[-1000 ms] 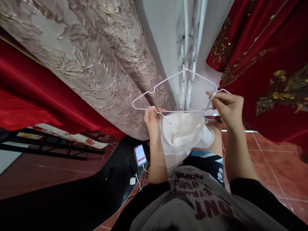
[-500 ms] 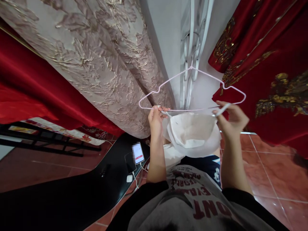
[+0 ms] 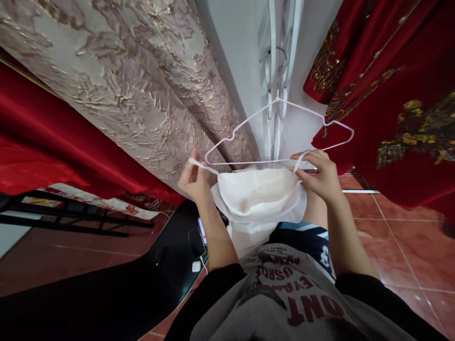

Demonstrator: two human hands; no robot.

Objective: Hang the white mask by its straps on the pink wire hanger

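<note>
A white garment with thin shoulder straps is stretched by its top edge between my hands, its neckline facing up. My left hand is closed on one strap, pulling it out to the left. The other strap loops over the fingers of my right hand, which pinches it near the garment's corner. Just above the garment, a pink hanger hangs by its hook. The right hand is close to the hanger's lower bar; whether it touches the bar I cannot tell. Nothing hangs on the hanger's shoulders.
White metal rails on the wall carry the hanger. A pale embossed gold-pink cloth hangs at left, and red embroidered cloth at right. A black seat holds a phone and a white charger. Red tiles cover the floor.
My left hand has moved left, away from the hanger's bar, drawing its strap along. The right hand and the garment have also shifted left.
</note>
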